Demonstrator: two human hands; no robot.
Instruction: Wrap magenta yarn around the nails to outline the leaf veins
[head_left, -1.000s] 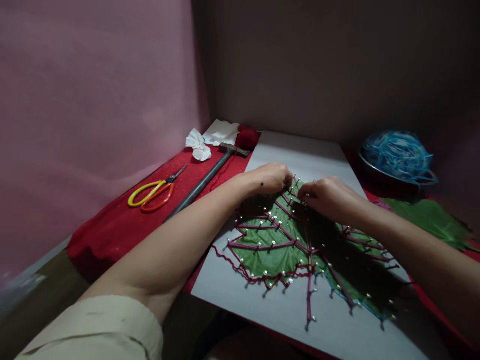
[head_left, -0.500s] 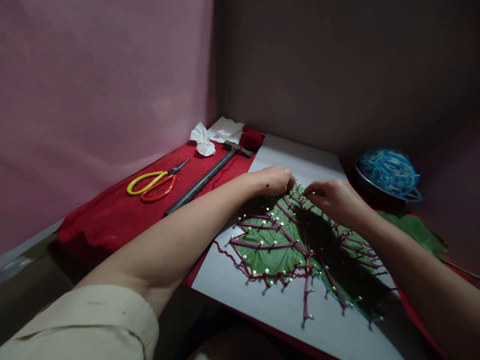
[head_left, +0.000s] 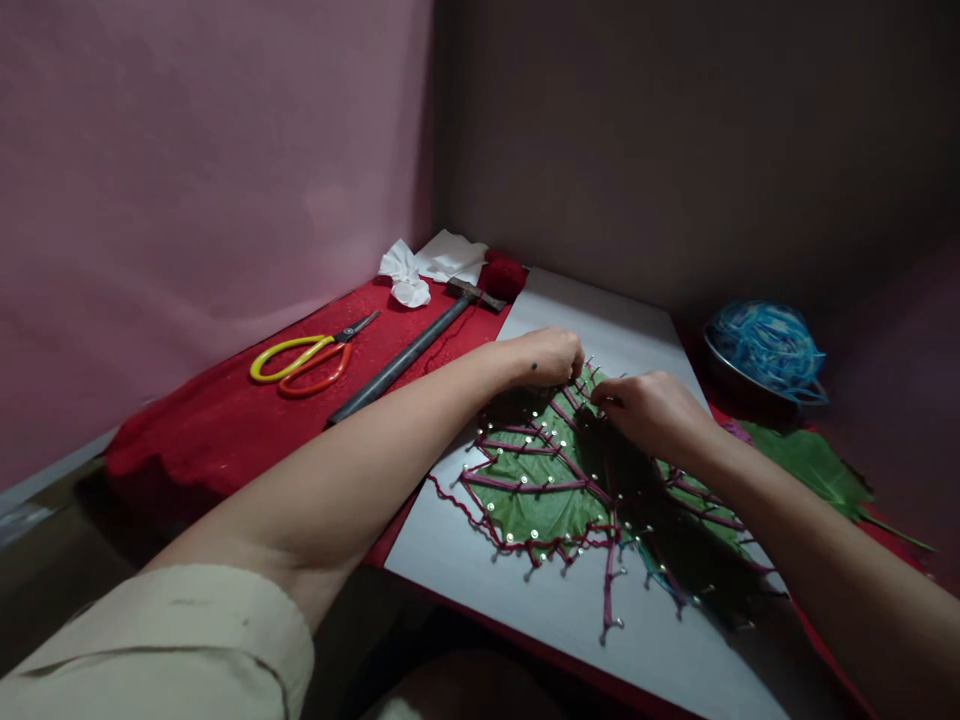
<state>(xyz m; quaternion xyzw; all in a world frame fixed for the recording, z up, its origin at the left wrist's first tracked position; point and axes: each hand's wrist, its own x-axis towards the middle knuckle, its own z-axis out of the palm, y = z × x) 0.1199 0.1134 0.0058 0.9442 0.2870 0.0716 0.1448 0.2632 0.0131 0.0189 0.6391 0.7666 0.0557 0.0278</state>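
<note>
A green leaf [head_left: 517,515] lies on a white board [head_left: 495,605], ringed and crossed by many nails. Purple yarn [head_left: 536,487] runs between nails along its veins, and dark red yarn [head_left: 461,508] follows the left and lower edge. Near the far tip of the leaf, my left hand [head_left: 553,356] has its fingers curled together beside the nails. Close to its right, my right hand [head_left: 641,400] pinches thumb and forefinger over the leaf. Whatever either hand's fingertips hold is too small to make out. A strand of blue yarn [head_left: 652,570] shows at the lower right edge.
On the red cloth [head_left: 225,430] at left lie scissors [head_left: 319,365] with yellow and red handles and a hammer [head_left: 409,360]. Behind are crumpled white paper [head_left: 405,275] and a red yarn ball [head_left: 504,276]. At right are a bowl of blue yarn [head_left: 765,345] and another leaf [head_left: 814,465].
My right hand has shifted slightly left and down, nearer the middle of the leaf tip. My left hand has barely moved. The view has shifted a little.
</note>
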